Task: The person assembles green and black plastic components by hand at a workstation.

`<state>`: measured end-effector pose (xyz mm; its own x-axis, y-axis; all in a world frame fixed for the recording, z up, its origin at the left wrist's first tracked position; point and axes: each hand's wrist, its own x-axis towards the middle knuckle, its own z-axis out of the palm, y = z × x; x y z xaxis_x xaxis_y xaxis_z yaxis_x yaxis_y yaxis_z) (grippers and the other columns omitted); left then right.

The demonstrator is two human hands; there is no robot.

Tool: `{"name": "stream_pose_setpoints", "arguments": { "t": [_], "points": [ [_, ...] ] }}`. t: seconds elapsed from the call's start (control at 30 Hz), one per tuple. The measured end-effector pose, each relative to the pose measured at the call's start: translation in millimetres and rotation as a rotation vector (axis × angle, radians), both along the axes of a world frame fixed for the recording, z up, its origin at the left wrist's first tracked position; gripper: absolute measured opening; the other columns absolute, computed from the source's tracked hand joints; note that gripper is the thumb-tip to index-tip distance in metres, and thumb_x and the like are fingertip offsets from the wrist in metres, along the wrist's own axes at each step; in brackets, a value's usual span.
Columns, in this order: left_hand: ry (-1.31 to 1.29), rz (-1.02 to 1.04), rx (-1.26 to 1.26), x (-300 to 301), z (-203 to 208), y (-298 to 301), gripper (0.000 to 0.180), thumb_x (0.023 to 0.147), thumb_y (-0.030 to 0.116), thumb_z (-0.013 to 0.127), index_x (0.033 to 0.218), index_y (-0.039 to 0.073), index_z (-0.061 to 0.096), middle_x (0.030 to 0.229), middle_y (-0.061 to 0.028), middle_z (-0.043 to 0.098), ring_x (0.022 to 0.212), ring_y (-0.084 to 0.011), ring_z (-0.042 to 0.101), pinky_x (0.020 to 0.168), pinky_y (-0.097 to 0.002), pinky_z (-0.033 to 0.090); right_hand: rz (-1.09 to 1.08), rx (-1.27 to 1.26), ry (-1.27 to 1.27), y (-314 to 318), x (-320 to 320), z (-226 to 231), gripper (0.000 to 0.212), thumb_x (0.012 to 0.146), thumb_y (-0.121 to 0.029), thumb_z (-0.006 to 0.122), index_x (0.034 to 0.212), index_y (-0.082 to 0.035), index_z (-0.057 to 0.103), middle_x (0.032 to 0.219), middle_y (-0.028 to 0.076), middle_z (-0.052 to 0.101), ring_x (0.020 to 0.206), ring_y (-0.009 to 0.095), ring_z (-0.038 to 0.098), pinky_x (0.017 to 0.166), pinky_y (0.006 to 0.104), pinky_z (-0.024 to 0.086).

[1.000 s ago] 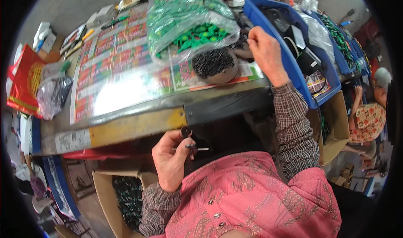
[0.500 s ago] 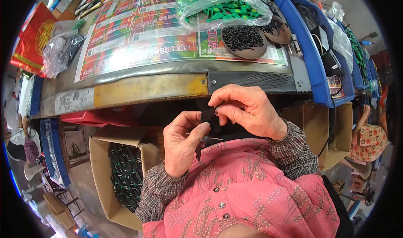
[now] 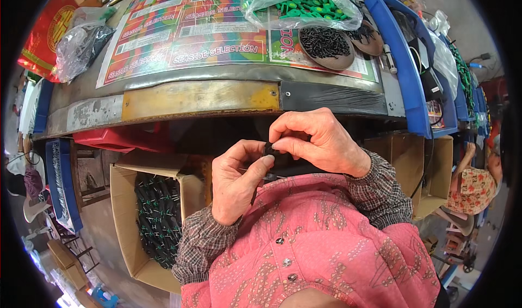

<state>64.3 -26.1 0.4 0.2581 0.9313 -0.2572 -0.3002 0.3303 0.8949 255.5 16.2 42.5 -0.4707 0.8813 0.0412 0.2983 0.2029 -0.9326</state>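
Just below the table edge, my left hand (image 3: 236, 177) pinches a small black piece (image 3: 268, 149) between thumb and fingers. A thin metal pin (image 3: 278, 177) sticks out beside the left thumb. My right hand (image 3: 323, 142) is closed, its thumb and forefinger pressed together at the upper end of the black piece. Whatever lies between the right fingertips is too small and hidden to make out. On the table beyond, a brown dish (image 3: 338, 65) holds many tiny black parts, with a second dish (image 3: 375, 48) behind it.
Green parts fill a clear plastic bag (image 3: 261, 19) at the back. A blue tray (image 3: 414, 98) stands to the right. At lower left, a cardboard box (image 3: 124, 221) holds black and green pieces with pins. Another carton (image 3: 439, 169) sits right; a co-worker (image 3: 476, 185) is farther right.
The view has shifted slightly, so the table contents sit a little higher and to the right. The right fingertips have come closer to the left hand, against the black piece.
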Motion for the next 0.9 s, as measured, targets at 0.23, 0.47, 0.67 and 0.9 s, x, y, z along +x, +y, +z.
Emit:
{"name": "stream_pose_setpoints", "arguments": {
  "t": [0.23,0.47,0.67,0.9],
  "points": [
    [0.061,-0.014,0.017,-1,-2,-2,0.013,0.087,0.000,0.066,0.099,-0.002,0.065,0.079,0.0015,0.062,0.063,-0.0010,0.048,0.054,-0.0178,0.040,0.033,0.193,-0.141,-2,-4,-2,0.011,0.081,-0.001,0.069,0.090,-0.002,0.062,0.071,0.007,0.061,0.060,0.016,0.059,0.056,0.0282,0.046],
    [0.179,-0.042,0.071,-2,-1,-3,0.010,0.086,0.001,0.067,0.095,-0.003,0.066,0.080,0.0015,0.062,0.072,-0.0026,0.052,0.063,-0.0188,0.044,0.047,0.180,-0.182,-4,-3,-2,0.011,0.082,-0.002,0.070,0.088,-0.002,0.060,0.065,0.008,0.056,0.055,0.019,0.055,0.053,0.0298,0.043],
    [0.187,0.030,0.090,2,-1,-5,0.007,0.086,0.000,0.066,0.093,-0.003,0.066,0.077,0.0025,0.061,0.070,-0.0021,0.051,0.061,-0.0193,0.044,0.041,0.096,-0.136,-4,-5,-5,0.010,0.083,-0.003,0.069,0.087,-0.001,0.060,0.063,0.007,0.056,0.054,0.013,0.052,0.051,0.0279,0.042],
    [0.181,0.031,0.101,2,-15,-5,0.003,0.086,0.000,0.064,0.089,-0.003,0.065,0.074,0.0031,0.059,0.067,-0.0012,0.049,0.058,-0.0182,0.041,-0.021,-0.076,-0.031,-8,-4,-15,0.012,0.083,-0.008,0.068,0.087,0.001,0.060,0.064,0.015,0.058,0.054,0.023,0.058,0.052,0.0327,0.044]
  ]
}}
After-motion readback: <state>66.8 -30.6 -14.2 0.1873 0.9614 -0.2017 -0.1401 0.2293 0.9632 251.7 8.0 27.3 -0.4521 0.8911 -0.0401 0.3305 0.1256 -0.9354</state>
